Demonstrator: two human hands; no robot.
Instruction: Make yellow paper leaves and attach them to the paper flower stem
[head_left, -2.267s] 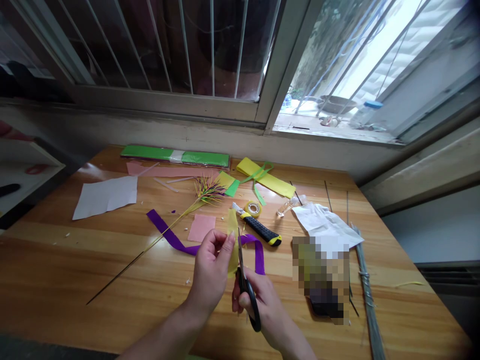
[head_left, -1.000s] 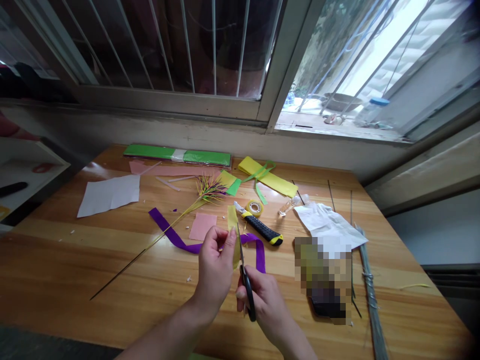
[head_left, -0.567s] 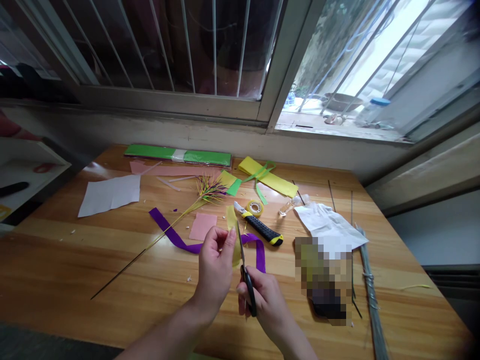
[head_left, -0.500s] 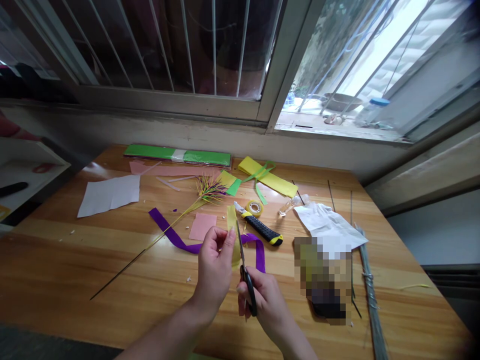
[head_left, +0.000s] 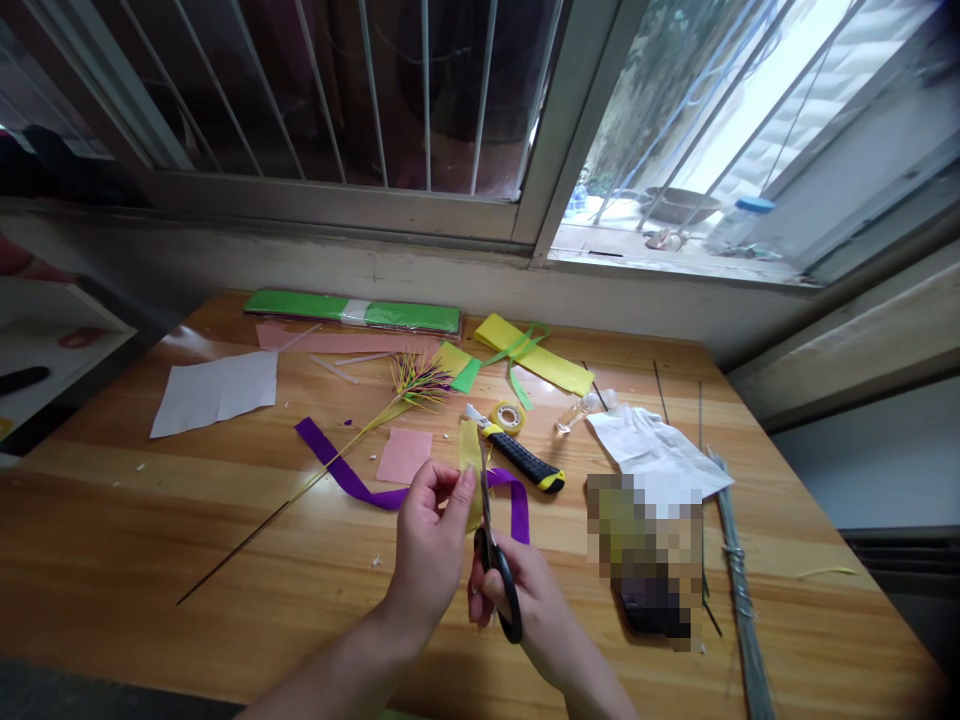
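My left hand (head_left: 433, 530) pinches a strip of yellow crepe paper (head_left: 469, 444) between thumb and fingers, holding it upright above the table. My right hand (head_left: 525, 590) is closed round the black handles of a pair of scissors (head_left: 509, 600). The blades point away from me and lie along the right edge of the yellow strip. Behind the hands a purple paper strip (head_left: 347, 484) lies curved on the wood, partly hidden by my left hand. A pink paper square (head_left: 405, 456) is just beyond that hand. Past the scissors lies a black and yellow utility knife (head_left: 525, 459).
A wire stem with a spiky yellow-purple tuft (head_left: 420, 380) slants across the table (head_left: 225, 640). A tape roll (head_left: 508, 416), a folded yellow paper (head_left: 534, 355), a green pack (head_left: 405, 316) and white paper (head_left: 216, 393) lie farther back. Wire bundle (head_left: 739, 590) and crumpled tissue (head_left: 652, 450) are right.
The yellow strip has dropped slightly and shifted a little right. The scissors have turned slightly in my right hand, with their handles tilting more to the right. My left hand keeps its pinch.
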